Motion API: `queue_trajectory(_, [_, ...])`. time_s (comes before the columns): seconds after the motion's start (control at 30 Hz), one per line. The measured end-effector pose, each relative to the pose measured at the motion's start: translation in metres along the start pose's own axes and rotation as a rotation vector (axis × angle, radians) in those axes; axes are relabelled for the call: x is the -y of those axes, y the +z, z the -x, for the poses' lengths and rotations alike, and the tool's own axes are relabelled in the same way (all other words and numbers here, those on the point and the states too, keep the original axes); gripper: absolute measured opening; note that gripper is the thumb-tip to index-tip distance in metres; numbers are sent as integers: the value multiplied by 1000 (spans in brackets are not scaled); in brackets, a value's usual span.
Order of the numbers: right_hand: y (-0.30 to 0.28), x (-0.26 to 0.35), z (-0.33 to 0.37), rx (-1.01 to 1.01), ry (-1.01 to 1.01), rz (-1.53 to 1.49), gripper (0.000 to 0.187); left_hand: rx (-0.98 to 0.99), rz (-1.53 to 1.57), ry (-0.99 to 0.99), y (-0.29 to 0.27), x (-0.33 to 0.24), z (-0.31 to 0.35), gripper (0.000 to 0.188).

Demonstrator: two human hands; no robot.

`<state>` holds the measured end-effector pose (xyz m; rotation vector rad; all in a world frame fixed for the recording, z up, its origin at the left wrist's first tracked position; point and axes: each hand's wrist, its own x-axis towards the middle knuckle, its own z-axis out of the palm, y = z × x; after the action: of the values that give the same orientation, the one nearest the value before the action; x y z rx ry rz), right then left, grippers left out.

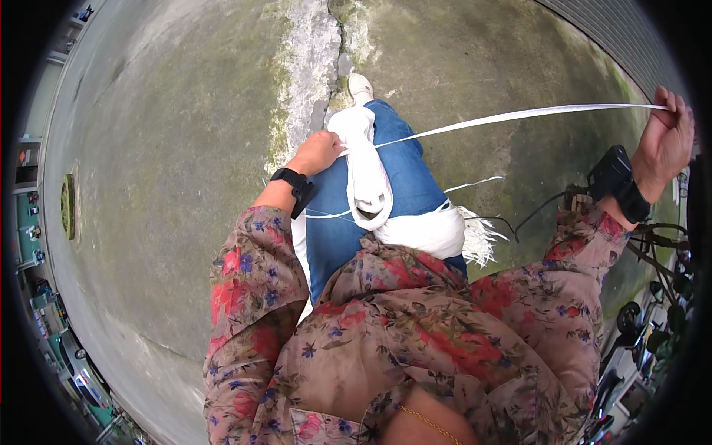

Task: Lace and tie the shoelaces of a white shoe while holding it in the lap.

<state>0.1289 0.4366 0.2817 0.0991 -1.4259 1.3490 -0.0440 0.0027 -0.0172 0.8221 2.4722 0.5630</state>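
Across my jeans-covered legs lies a long looped bundle of white ribbon (365,174). My left hand (319,152) is closed at the bundle's left side, pinching the ribbon where it crosses the middle. From there a flat white ribbon (512,116) runs out taut to the far right. My right hand (667,130), raised out at the right, grips it with fingers curled around it. A second, thicker white bundle (426,233) rests on my right thigh, with a fringe of loose ends at its right. Thin white strands show beside both bundles.
Concrete ground (185,148) with mossy patches and a cracked pale strip (308,59) surrounds me. Black bands circle both wrists; a black device (610,174) with a cable sits at the right one. Plants (667,274) and parked vehicles stand at the right rim.
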Motion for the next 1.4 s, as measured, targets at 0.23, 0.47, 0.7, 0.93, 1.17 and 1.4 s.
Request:
queue_trajectory(0.23, [118,-103,226,620,797,205,16,-107,333,-66,-6,1,18,20])
queue_trajectory(0.47, [178,-129,341,1154,392,855,14,-45,307,-90,-4,-12,22,22])
queue_trajectory(0.7, [188,-137,351,1227,50,960,5,-84,260,-110,-2,-5,20,23])
queue_trajectory(0.93, [195,-141,346,1528,-57,1013,8,-220,-100,87,-2,-13,27,15])
queue_trajectory(1.17, [201,-51,173,998,1166,-403,20,-485,-107,-102,-12,-15,39,14])
queue_trajectory(1.4, [202,-27,130,1088,813,-196,23,-370,108,93,-76,-52,33,32])
